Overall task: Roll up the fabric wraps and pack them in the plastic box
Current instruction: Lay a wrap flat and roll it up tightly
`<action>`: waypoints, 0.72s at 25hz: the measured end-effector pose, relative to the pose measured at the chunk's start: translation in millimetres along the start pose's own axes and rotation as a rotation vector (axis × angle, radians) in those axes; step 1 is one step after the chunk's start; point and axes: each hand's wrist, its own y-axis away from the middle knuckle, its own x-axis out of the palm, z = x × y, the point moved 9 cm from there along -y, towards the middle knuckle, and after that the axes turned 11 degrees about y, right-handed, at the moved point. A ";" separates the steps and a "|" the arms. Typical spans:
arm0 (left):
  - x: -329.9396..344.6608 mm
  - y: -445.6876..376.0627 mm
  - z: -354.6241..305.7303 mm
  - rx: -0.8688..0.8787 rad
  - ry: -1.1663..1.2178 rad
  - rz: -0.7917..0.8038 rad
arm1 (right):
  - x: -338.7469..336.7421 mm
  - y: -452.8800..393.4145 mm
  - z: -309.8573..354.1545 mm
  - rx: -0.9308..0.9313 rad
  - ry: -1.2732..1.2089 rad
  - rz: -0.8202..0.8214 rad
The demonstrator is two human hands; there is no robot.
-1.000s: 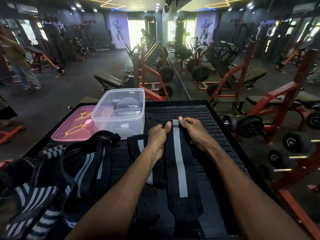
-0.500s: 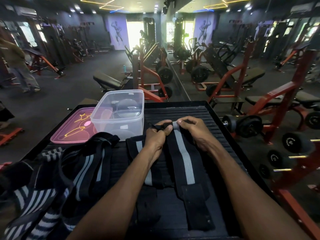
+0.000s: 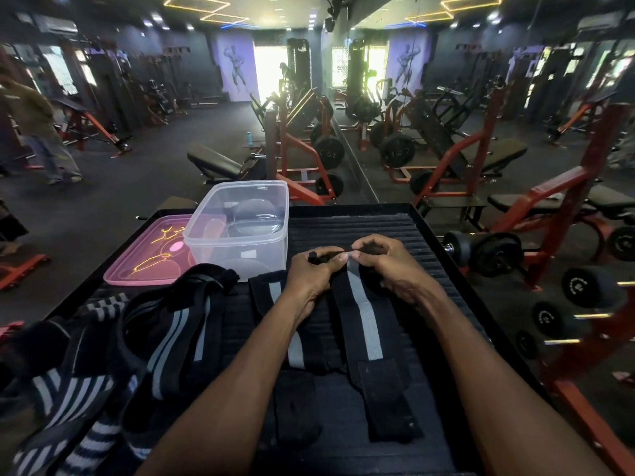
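A black fabric wrap with a grey centre stripe [image 3: 367, 324] lies lengthwise on the ribbed black platform [image 3: 405, 231]. Its far end is curled into a small roll. My left hand [image 3: 314, 269] and my right hand [image 3: 388, 262] both pinch that rolled end, fingers curled round it. A second striped black wrap [image 3: 290, 341] lies flat just left of it, partly under my left forearm. The clear plastic box [image 3: 240, 228] stands open at the far left of the platform, just beyond my left hand.
A pink lid [image 3: 151, 252] lies left of the box. A heap of several black and striped wraps [image 3: 113, 355] fills the near left. Dumbbells [image 3: 481, 249] and red gym frames stand to the right. A person [image 3: 34, 132] walks far left.
The far end of the wrap has been turned over into a small roll, and the wrap's near end has slid away from me. Both hands have curled tighter round it.
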 end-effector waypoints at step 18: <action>8.8 5.5 -16.6 0.148 -0.109 0.096 | -11.5 -1.5 2.7 -0.114 0.027 -0.040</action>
